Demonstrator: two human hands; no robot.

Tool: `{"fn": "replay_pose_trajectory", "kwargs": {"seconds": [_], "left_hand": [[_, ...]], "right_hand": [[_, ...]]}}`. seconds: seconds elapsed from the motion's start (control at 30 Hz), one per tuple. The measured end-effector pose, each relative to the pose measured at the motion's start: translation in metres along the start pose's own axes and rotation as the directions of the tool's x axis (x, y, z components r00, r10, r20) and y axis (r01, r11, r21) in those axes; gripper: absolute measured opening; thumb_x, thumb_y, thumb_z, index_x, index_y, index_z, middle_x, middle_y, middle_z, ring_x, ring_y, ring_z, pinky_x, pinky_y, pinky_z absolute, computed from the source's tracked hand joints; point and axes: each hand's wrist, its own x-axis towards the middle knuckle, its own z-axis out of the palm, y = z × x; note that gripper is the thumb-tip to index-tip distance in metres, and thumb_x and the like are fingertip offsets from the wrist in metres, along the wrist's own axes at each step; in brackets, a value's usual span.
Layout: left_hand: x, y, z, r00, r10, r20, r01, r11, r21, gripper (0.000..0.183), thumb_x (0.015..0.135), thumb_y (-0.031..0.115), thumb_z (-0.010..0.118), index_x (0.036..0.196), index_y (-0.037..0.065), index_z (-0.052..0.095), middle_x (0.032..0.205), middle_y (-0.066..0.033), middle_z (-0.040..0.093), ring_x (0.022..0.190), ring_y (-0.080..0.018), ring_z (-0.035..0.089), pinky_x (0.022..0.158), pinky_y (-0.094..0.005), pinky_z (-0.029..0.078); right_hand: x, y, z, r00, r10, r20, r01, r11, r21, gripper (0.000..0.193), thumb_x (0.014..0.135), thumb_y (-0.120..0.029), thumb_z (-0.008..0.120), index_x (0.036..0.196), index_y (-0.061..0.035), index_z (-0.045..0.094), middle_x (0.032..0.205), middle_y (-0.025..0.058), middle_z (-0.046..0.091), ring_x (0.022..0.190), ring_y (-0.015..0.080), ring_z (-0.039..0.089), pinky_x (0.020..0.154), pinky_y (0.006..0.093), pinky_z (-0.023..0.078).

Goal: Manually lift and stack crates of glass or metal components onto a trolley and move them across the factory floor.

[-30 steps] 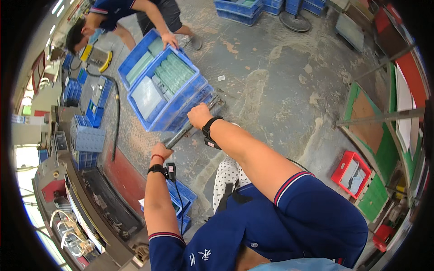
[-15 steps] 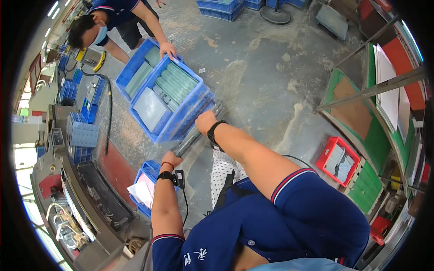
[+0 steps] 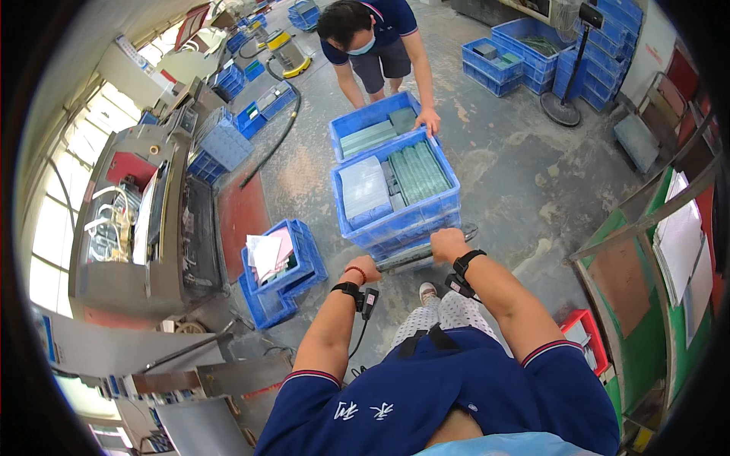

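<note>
Both my hands are closed round a grey metal handle bar (image 3: 411,257), which runs across the near side of a blue plastic crate (image 3: 403,228). My left hand (image 3: 365,267) grips its left end, and my right hand (image 3: 449,245) holds it farther right. Inside this crate lie stacks of flat greenish panels (image 3: 418,173) and pale sheets (image 3: 365,188). A second blue crate (image 3: 356,123) with similar panels (image 3: 369,139) sits right behind. Facing me, a co-worker (image 3: 380,30) bends over the crates, one hand (image 3: 429,121) on the rim between them. What carries the crates is mostly hidden.
At left stand a machine (image 3: 125,205) and blue crates (image 3: 308,254) topped with papers (image 3: 268,254). A yellow vacuum cleaner (image 3: 289,55) with a black hose (image 3: 283,133) is farther back. Stacked crates (image 3: 494,76) and a round-based stand (image 3: 561,112) are far right; a red bin (image 3: 601,353) and racks (image 3: 620,281) nearer.
My view has swung left, so the crates and co-worker appear farther right and squarer to me. Both my hands stay on the handle bar; the co-worker's hand stays on the crate.
</note>
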Motion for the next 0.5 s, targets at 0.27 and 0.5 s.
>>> {"fn": "replay_pose_trajectory", "kwargs": {"seconds": [0.27, 0.5], "left_hand": [[-0.095, -0.002, 0.061, 0.999, 0.039, 0.003, -0.039, 0.992, 0.118, 0.037, 0.062, 0.026, 0.058, 0.087, -0.001, 0.063, 0.092, -0.0228, 0.059, 0.088, -0.0327, 0.058, 0.078, -0.0373, 0.046], [-0.195, 0.009, 0.139, 0.996, 0.043, -0.081, -0.030, 0.987, 0.157, 0.036, 0.058, 0.026, 0.062, 0.081, -0.001, 0.064, 0.085, -0.0225, 0.060, 0.084, -0.0340, 0.059, 0.075, -0.0368, 0.047]], "right_hand": [[-0.106, -0.034, 0.057, 0.997, -0.045, -0.066, 0.052, 0.993, 0.109, 0.019, 0.065, -0.017, 0.061, 0.083, -0.0114, 0.066, 0.087, 0.0094, 0.064, 0.082, 0.0224, 0.062, 0.067, 0.0350, 0.049], [-0.225, -0.076, 0.104, 0.993, 0.002, -0.122, 0.017, 0.987, 0.158, 0.015, 0.066, -0.016, 0.060, 0.079, -0.0112, 0.067, 0.082, 0.0068, 0.065, 0.078, 0.0195, 0.062, 0.063, 0.0329, 0.047]]}}
